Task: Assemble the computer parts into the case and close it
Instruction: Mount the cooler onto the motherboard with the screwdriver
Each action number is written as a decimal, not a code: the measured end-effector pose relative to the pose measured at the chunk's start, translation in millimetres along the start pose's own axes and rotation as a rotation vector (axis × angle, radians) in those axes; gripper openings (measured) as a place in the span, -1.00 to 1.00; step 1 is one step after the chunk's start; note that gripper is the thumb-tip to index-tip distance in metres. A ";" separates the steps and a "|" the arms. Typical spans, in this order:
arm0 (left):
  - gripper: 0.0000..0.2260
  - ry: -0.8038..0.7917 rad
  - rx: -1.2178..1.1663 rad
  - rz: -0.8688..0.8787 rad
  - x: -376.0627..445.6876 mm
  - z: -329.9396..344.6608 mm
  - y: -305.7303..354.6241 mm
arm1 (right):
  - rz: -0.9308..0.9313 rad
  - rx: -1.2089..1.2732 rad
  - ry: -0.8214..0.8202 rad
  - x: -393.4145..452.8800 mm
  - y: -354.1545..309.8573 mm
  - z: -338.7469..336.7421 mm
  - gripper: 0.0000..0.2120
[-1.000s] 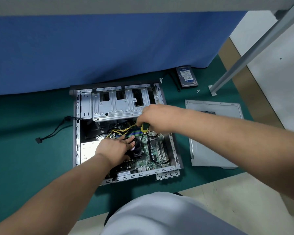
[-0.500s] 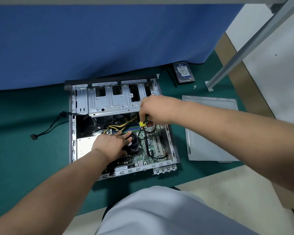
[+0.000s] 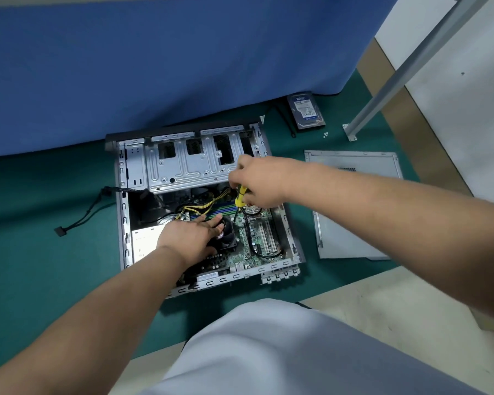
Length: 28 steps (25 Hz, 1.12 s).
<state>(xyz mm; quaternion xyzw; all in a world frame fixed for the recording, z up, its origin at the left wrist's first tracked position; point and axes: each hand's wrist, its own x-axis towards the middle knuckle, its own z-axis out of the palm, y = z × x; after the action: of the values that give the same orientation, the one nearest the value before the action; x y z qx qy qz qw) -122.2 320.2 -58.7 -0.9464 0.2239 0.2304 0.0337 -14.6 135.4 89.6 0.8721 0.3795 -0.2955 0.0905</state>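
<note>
An open grey computer case (image 3: 122, 212) lies flat on a green mat, its motherboard (image 3: 264, 238) exposed. My left hand (image 3: 187, 238) rests with straight fingers on the black CPU cooler fan (image 3: 226, 236), covering most of it. My right hand (image 3: 258, 182) grips a screwdriver with a yellow handle (image 3: 241, 198), its dark shaft pointing down beside the fan's right edge. The tip is hard to make out. A silver drive cage (image 3: 188, 169) fills the far part of the case. The grey side panel (image 3: 351, 206) lies to the right of the case.
A hard drive (image 3: 305, 111) lies at the back right next to the blue cloth (image 3: 169, 67). Small screws (image 3: 326, 134) sit near a slanted metal leg (image 3: 405, 64). A black cable with a connector (image 3: 62, 230) trails left of the case. My white-clothed lap fills the bottom.
The view has drifted so the case sits a little higher and further left. My right hand with the screwdriver stays over the fan's corner, and my left hand keeps resting on the fan.
</note>
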 end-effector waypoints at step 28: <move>-0.44 -0.025 0.026 -0.019 -1.9 -3.6 2.4 | 0.001 0.007 0.055 1.8 -13.5 -10.6 -0.71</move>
<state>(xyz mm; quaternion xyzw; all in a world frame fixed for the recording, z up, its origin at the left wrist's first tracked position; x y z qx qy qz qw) -123.2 318.2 -54.5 -0.9451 0.2174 0.2388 0.0510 -18.5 149.9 98.1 0.8803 0.3804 -0.2728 0.0772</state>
